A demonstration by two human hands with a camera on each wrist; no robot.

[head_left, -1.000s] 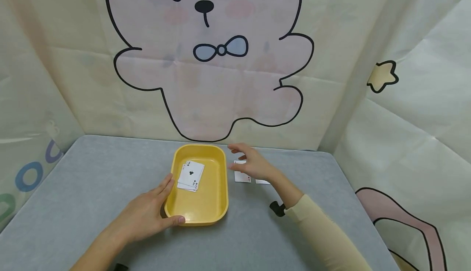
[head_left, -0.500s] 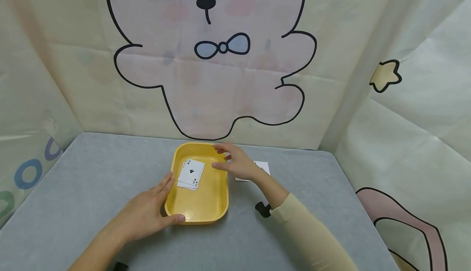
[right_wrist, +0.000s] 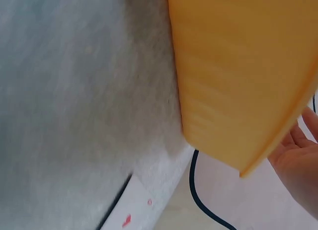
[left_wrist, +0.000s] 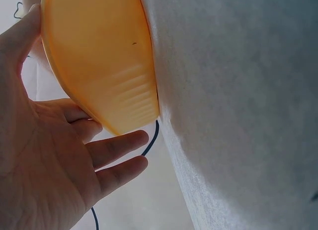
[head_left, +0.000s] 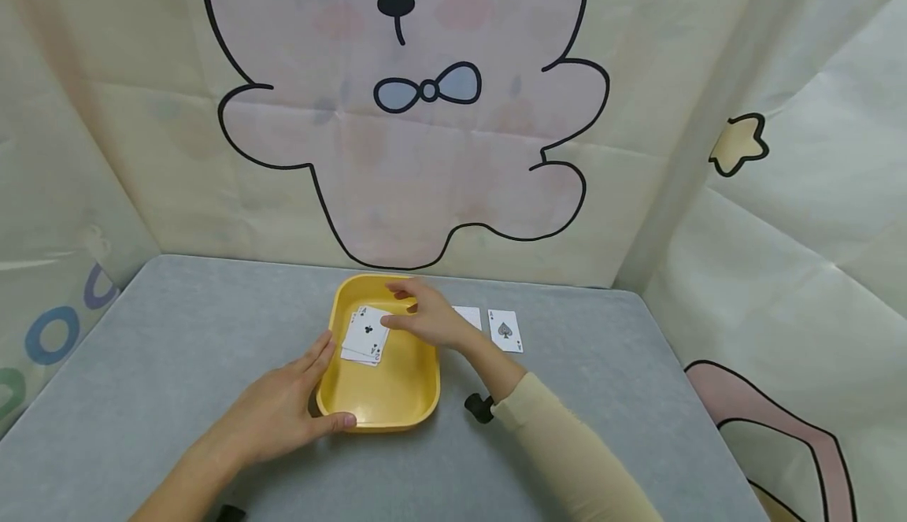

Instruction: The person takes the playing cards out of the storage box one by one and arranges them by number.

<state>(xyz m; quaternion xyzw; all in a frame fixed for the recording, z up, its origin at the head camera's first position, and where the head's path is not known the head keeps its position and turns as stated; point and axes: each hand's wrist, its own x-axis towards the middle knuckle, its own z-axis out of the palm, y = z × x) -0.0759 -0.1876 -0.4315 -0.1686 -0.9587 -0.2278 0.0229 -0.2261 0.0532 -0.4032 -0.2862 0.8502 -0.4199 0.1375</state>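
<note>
A yellow plastic tray [head_left: 397, 396] stands on the table with a small overlapping stack of playing cards [head_left: 365, 335] inside; a black club shows on the top one. My left hand [head_left: 283, 412] holds the tray's near left corner, thumb on the front rim, fingers along the left side; in the left wrist view its fingertips [left_wrist: 134, 138] lie against the wall [left_wrist: 104, 51]. My right hand [head_left: 428, 316] hovers over the tray's right half, fingers loosely bent and apart from the thumb. Its thumb tip overlaps the edge of the stack. Nothing shows between its fingers.
On the grey table [head_left: 227, 317], right of the tray, lie a playing card [head_left: 468, 316] partly hidden by my right forearm and a spade card [head_left: 505, 331]. Printed cloth [head_left: 439, 160] walls in the far edge and both sides.
My right hand has moved left from above the loose cards to over the tray, uncovering the spade card. The left hand and the tray stay in place.
</note>
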